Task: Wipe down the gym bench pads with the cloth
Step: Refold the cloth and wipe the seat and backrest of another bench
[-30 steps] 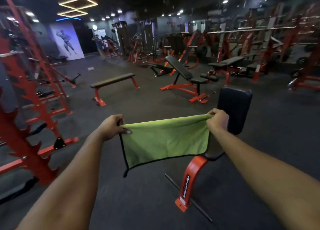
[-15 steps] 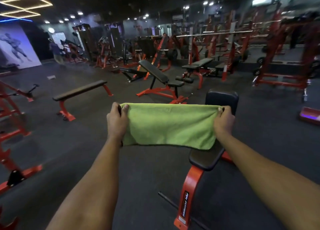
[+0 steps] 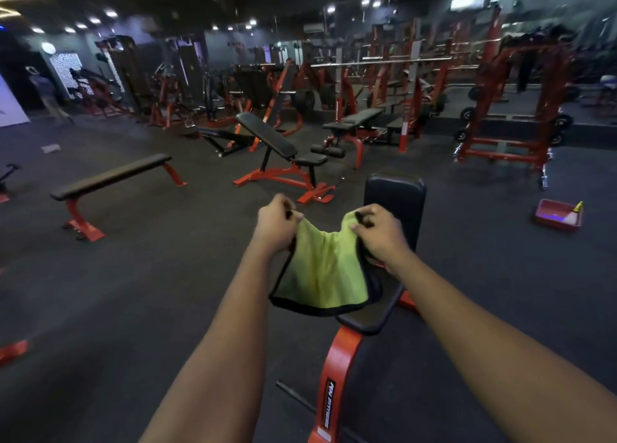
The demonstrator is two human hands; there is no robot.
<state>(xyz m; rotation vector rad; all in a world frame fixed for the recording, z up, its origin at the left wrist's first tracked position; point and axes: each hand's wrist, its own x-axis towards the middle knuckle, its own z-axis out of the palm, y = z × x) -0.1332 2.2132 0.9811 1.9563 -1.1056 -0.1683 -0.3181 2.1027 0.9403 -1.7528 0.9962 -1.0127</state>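
Lime-green microfibre cloth w/ black edging (image 3: 322, 269) hangs mid-frame, top corners pinched by left hand (image 3: 275, 224) & right hand (image 3: 379, 232), fingers closed on it. Black padded seat surface (image 3: 370, 315) sits just below/behind its hem; upright black back pad (image 3: 397, 197) beyond, nearer right hand.

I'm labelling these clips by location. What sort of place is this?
Almost certainly a commercial gym: a flat bench and an incline bench on dark flooring, with red racks along a mirrored wall.
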